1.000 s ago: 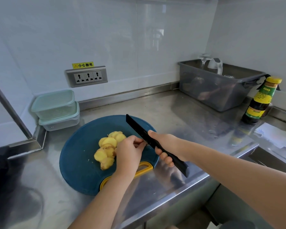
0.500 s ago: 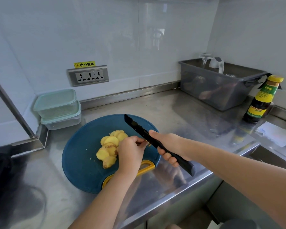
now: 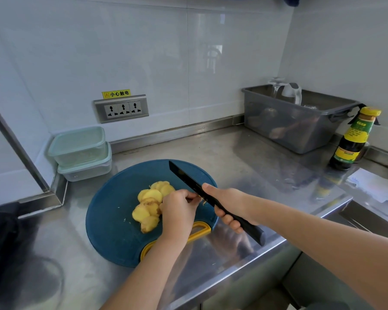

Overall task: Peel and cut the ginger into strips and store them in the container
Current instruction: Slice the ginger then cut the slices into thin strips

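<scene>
Peeled yellow ginger slices (image 3: 150,205) lie in a loose pile on a round blue cutting board (image 3: 112,220) with a yellow handle. My left hand (image 3: 178,212) hovers just right of the pile, its fingertips pinching a small scrap of ginger against the blade. My right hand (image 3: 230,204) grips the handle of a black knife (image 3: 189,180), whose blade points up and away over the board. Two stacked lidded containers (image 3: 80,152) with pale green lids stand in the back left corner.
The steel counter (image 3: 244,166) ends in an edge near me. A grey plastic bin (image 3: 293,121) sits at the back right, a dark sauce bottle (image 3: 351,142) beside it. A wall socket (image 3: 121,108) is behind the board. White paper (image 3: 372,186) lies far right.
Both hands stay by the blade; my left fingers keep working at the scrap on the knife. The view has shifted slightly.
</scene>
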`<state>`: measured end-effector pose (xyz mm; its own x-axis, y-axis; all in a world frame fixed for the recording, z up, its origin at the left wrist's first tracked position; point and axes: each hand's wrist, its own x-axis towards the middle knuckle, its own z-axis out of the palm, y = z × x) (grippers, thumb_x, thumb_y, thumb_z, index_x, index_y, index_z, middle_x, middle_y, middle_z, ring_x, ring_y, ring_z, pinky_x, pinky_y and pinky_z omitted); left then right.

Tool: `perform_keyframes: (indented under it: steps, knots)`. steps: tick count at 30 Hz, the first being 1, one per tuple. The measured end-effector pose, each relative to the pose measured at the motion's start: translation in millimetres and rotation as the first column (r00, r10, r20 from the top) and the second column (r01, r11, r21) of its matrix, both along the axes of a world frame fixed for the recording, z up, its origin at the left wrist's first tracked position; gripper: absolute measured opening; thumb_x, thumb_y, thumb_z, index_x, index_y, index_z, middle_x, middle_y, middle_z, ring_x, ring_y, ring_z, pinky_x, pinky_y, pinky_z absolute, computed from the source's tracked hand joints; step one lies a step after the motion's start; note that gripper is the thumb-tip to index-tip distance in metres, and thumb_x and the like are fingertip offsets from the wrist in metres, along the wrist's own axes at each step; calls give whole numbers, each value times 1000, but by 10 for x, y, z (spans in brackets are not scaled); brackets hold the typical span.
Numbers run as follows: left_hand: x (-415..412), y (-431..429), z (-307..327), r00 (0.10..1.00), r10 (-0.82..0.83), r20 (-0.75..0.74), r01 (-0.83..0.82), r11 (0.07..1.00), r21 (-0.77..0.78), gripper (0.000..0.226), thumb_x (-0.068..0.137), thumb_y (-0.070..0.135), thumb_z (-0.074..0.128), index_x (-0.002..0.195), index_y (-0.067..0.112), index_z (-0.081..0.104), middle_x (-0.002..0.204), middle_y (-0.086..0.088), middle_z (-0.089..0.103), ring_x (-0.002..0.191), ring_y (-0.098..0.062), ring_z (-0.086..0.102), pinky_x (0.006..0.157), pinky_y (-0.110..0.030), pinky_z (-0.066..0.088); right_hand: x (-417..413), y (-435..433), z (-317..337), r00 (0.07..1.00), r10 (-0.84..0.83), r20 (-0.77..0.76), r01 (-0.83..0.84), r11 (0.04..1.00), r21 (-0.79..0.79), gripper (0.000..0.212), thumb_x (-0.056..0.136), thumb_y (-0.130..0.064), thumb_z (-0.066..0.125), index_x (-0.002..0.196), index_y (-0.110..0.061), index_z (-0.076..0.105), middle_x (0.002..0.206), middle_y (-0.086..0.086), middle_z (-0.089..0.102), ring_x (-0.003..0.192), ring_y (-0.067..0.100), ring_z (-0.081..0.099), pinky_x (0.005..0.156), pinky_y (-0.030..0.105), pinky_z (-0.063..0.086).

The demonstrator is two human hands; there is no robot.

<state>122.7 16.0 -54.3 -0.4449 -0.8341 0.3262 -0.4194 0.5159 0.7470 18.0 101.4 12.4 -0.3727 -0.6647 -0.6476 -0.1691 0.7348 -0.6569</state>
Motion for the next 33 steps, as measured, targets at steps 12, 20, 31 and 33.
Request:
perform_keyframes:
  steps: [12,20,31,33]
  knots:
    - [3,33,52,1000,8,10,-7,999,-37,13,84,23,70,89,12,75,85,2,73,74,-5,62,58,-2,33,29,-35,6,995,19,-95,-16,999,36,67,86,-78,35,56,-18,37,45,-1,38,36,14,32,38,21,32]
    - [19,44,63,1000,-3,29,5,997,-73,12,85,20,69,89,11,75,85,0,73,75,-7,64,56,-1,33,53,-45,2,991,17,-130,-12,999,45,67,86,-78,33,56,-18,37,45,-1,38,36,13,32,39,21,32]
    - [23,48,59,999,-15,33,17,998,-63,13,86,20,68,91,11,76,88,0,74,79,-8,65,57,-1,32,75,-56,-41,970,21,-242,-14,999,30,69,87,-78,32,63,-14,44,49,1,42,35,14,36,41,20,35]
    - [23,48,60,999,-17,32,19,998,-60,12,86,20,68,90,11,76,88,0,74,79,-9,65,57,-1,33,81,-57,-34,968,20,-249,-12,999,35,69,87,-78,32,64,-14,44,49,1,42,35,14,36,40,20,35]
